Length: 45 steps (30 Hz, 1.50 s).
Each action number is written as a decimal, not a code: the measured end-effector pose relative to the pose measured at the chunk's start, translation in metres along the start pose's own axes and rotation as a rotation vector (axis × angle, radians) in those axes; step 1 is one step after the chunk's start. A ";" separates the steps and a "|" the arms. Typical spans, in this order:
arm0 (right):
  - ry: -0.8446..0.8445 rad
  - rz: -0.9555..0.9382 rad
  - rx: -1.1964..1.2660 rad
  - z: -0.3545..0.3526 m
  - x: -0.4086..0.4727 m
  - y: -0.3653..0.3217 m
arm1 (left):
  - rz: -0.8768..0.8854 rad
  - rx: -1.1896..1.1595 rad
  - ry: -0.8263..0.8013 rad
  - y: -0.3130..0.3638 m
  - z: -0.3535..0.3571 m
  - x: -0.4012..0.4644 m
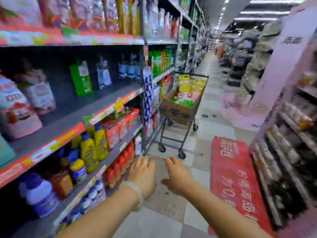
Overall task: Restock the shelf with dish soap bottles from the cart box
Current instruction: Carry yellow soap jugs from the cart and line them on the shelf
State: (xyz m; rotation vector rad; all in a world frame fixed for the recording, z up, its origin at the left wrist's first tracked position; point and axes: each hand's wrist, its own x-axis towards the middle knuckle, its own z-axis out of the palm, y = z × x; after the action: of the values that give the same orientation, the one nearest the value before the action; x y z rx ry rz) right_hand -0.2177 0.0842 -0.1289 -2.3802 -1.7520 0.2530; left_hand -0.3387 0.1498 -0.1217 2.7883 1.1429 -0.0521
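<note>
supermarket aisle, blurred as if the camera is swinging, with shelving on both sides and pale floor tiles running away ahead. the dish soap bottles (184, 82) i'm after stand yellow and upright at the far end of the cardboard box (176, 107), which sits in the basket of the wire cart (178, 117) parked against the left shelving, well ahead of me. other packets, green and pink, fill the nearer part of that box. nearer, on the left, the shelf (96, 176) at about knee level already carries yellow bottles with blue caps (93, 148), with red packs above and red bottles further along; i judge that row is where the stock goes, though the labels are too smeared to read.

my left hand (143, 176), with a pale bangle on the wrist, and my right hand (178, 176) are both stretched forward over the floor, fingers loosely spread, gripping nothing. neither touches the cart or any bottle.

so i judge the step in hand is the walk or reach toward the cart to fetch more bottles; nothing is being carried. the next move calls for closing the gap to the cart, then reaching over the near box wall past the soft packets to grip 1 or 2 yellow bottles by the body or handle. the cart is on wheels, so leaning on it could roll it. a red mat (235, 177) with white lettering lies on the floor to my right.
</note>
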 end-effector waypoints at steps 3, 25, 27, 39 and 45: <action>-0.037 0.097 0.011 -0.003 0.024 0.042 | 0.081 0.006 -0.018 0.022 0.004 0.054; -0.059 0.372 0.129 -0.076 0.330 0.289 | 0.202 0.003 -0.139 0.086 -0.011 0.498; -0.056 0.367 0.138 -0.079 0.364 0.321 | 0.198 0.000 -0.142 0.099 -0.005 0.542; -0.061 0.267 0.139 -0.143 0.571 0.512 | 0.111 -0.021 -0.080 0.172 -0.029 0.804; -0.131 0.223 0.156 -0.138 0.659 0.578 | 0.062 0.005 -0.169 0.192 -0.014 0.914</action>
State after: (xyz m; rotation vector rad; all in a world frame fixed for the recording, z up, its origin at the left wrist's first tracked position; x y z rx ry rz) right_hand 0.5435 0.5393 -0.1551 -2.4912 -1.4538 0.5657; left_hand 0.4476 0.6531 -0.1614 2.7583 1.0178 -0.2793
